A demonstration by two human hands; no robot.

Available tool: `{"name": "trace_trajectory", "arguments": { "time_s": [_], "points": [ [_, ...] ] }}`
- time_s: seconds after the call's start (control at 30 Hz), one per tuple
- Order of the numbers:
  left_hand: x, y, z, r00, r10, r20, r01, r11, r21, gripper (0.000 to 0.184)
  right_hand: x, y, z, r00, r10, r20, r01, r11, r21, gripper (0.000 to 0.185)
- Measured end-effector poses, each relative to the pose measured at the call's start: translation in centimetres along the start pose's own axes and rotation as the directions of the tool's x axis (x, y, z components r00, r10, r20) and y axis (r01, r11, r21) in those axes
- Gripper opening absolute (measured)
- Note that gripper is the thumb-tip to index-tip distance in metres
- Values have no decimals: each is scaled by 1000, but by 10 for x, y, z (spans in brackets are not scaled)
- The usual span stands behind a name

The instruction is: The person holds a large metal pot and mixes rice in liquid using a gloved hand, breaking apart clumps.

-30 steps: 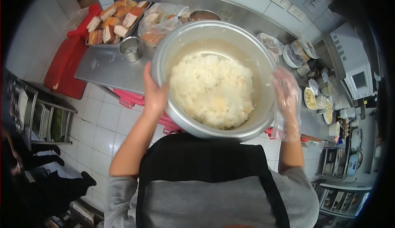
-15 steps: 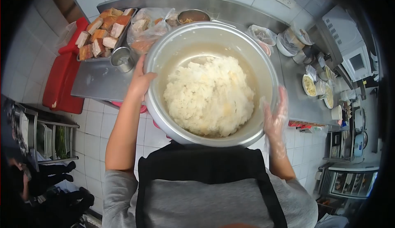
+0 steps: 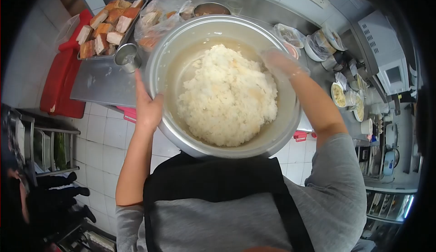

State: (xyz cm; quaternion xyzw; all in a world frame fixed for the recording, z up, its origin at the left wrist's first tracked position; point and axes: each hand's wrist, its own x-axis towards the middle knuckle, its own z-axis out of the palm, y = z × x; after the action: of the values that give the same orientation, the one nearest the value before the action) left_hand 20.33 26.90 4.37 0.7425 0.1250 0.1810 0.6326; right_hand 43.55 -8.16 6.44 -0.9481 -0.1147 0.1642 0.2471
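A large round metal pot (image 3: 156, 70) stands in front of my body, tilted toward me, with a mound of white rice (image 3: 229, 99) inside. My left hand (image 3: 148, 105) rests against the left side of the pot, thumb and fingers spread. My right hand (image 3: 279, 62), in a clear plastic glove, is over the pot's upper right rim; its fingers are blurred by motion. A small metal cup (image 3: 127, 57) sits on the counter just beyond my left fingertips.
Left on the steel counter (image 3: 97, 81) is a tray of meat chunks (image 3: 106, 27), beside plastic bags (image 3: 156, 20) and a brown-filled bowl (image 3: 212, 9). Bowls and a microwave (image 3: 394, 75) are at right. A red bin (image 3: 61, 81) and people in dark clothes (image 3: 56, 193) are at left.
My right hand has moved from the pot's right outer side up and inward over its rim. My left hand stays at the left side. The rice mound sits differently in the pot.
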Motion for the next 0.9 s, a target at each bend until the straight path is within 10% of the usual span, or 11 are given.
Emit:
{"name": "trace_trajectory", "arguments": {
  "time_s": [0.13, 0.27, 0.33, 0.43, 0.63, 0.77, 0.9],
  "points": [
    [-1, 6, 1, 999, -5, -35, 4, 1000, -15, 81, 22, -20, 34, 992, -63, 110, 86, 973, -215, 49],
    [-3, 7, 5, 996, -8, -84, 8, 1000, -7, 79, 48, -4, 77, 968, -113, 226, 24, 931, 364, 53],
    [-6, 12, 6, 996, -30, -81, 27, 999, -40, 79, 31, -51, 87, 945, 52, 323, -123, 971, 204, 58],
    [-4, 12, 6, 995, -10, -96, 9, 1000, -11, 79, -31, -134, 69, 848, -192, 494, 107, 975, 194, 58],
    [-2, -3, 4, 992, 34, -121, -24, 996, 82, 80, -4, -129, 29, 652, -371, 661, -23, 862, 506, 52],
    [-3, 2, 6, 989, 55, -136, -28, 981, 192, 83, 71, -81, 47, 910, -277, 307, 85, 852, 517, 48],
    [1, -5, 6, 991, 34, -128, -4, 974, 227, 83, 90, -128, 115, 842, -184, 507, -50, 909, 413, 45]
  ]
}}
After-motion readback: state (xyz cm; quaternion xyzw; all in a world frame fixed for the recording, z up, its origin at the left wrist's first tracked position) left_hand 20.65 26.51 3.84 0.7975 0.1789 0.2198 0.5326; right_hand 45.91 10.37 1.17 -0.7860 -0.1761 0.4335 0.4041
